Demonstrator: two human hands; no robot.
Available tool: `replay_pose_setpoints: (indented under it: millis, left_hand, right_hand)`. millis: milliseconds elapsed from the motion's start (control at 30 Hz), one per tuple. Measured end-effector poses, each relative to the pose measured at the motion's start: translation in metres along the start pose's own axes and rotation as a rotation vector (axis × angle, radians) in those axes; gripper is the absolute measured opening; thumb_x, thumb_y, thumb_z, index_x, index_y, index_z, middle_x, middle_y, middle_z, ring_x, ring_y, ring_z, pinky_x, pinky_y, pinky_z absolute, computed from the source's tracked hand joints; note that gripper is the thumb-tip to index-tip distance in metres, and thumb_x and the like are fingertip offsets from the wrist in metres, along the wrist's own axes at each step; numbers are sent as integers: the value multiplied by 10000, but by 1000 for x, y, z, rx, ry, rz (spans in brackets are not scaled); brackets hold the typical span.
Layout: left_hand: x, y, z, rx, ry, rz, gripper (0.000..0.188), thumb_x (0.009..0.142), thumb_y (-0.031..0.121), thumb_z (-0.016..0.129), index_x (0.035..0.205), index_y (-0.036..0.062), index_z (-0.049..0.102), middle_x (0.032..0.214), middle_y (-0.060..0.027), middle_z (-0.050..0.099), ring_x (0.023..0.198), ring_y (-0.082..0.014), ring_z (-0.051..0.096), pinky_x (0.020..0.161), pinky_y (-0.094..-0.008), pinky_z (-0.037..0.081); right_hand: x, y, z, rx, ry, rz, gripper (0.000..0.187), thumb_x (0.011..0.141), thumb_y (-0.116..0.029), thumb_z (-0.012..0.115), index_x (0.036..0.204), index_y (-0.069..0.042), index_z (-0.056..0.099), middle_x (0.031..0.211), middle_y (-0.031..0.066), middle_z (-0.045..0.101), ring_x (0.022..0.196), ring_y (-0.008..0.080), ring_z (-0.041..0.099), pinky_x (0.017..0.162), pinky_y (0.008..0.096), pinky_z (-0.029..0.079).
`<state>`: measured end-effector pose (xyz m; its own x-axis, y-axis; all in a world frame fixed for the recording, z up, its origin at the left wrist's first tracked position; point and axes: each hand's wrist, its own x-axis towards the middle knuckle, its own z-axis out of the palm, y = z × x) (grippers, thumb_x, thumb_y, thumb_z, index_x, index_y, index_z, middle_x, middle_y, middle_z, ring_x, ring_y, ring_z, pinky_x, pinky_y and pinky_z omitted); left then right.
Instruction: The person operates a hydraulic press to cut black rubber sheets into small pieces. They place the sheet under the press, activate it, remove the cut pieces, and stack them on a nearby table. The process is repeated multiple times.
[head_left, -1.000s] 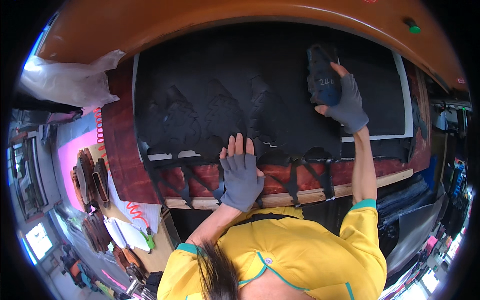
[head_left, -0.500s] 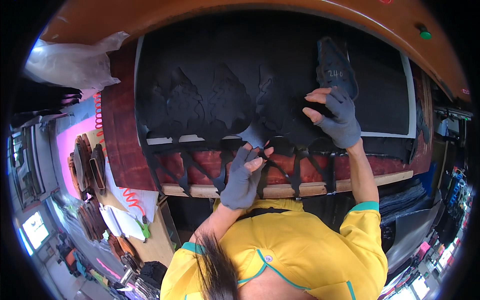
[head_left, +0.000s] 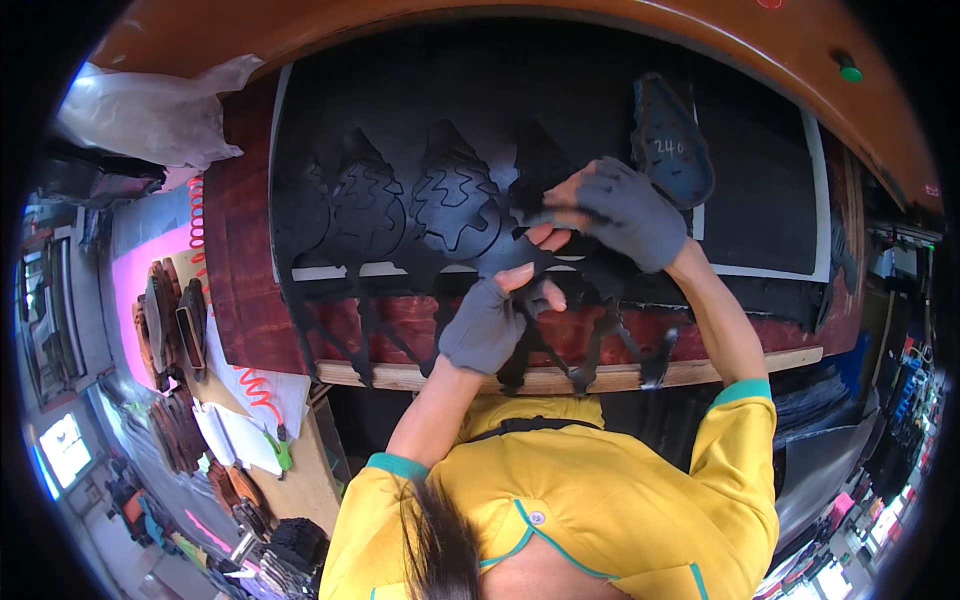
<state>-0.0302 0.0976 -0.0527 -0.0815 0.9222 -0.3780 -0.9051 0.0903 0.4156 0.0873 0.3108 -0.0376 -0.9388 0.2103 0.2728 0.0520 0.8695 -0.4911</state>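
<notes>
A black sheet [head_left: 400, 90] with leaf-like cut outlines covers the work board. Its near edge ends in a web of black offcut strips [head_left: 590, 345] hanging over the red board. My left hand [head_left: 485, 325], in a grey fingerless glove, pinches this web near the middle; the exact grip is partly hidden. My right hand [head_left: 625, 215], gloved alike, is just above and to the right of it, its fingers closed on a dark cut piece [head_left: 537, 214] that is blurred by motion. A blue-grey cutting die [head_left: 675, 150] with chalk marks lies on the sheet beyond my right hand.
An orange machine beam [head_left: 480, 12] with a green button [head_left: 850, 73] spans the far side. A wooden strip [head_left: 700, 371] edges the board in front of me. Clear plastic [head_left: 150, 115], a red coiled hose [head_left: 196, 225] and several brown dies [head_left: 160, 320] are on the left.
My right hand has left the cutting die and moved left to the cut outlines. My left hand has shifted slightly forward, and the offcut strips have moved.
</notes>
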Motion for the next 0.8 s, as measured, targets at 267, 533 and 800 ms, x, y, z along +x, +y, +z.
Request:
replay_pose_setpoints:
  millis: [267, 533, 800]
  left_hand:
    - [-24, -12, -15, -511, 157, 300, 195, 896, 134, 565, 1083, 80, 581, 1227, -70, 584, 1276, -256, 448, 1130, -439, 282]
    - [-15, -10, -21, -724, -245, 327, 283, 903, 323, 582, 1062, 90, 571, 1206, -41, 579, 1207, -234, 474, 1125, -407, 262]
    - [-17, 0, -8, -638, -35, 429, 509, 926, 266, 542, 1362, 33, 424, 1412, -99, 451, 1318, -258, 393, 1143, -390, 249]
  right_hand:
    - [88, 15, -52, -44, 770, 229, 174, 943, -214, 638, 1049, -78, 665, 885, 53, 672, 743, 201, 663, 641, 314, 529]
    - [78, -73, 43, -259, -98, -342, 628, 869, -521, 602, 1285, -51, 569, 1256, 146, 588, 1180, 318, 545, 1038, 396, 401]
    - [111, -55, 28, 155, -531, -73, 717, 810, -390, 730, 1364, -24, 459, 1148, 195, 604, 1051, 353, 610, 944, 403, 470]
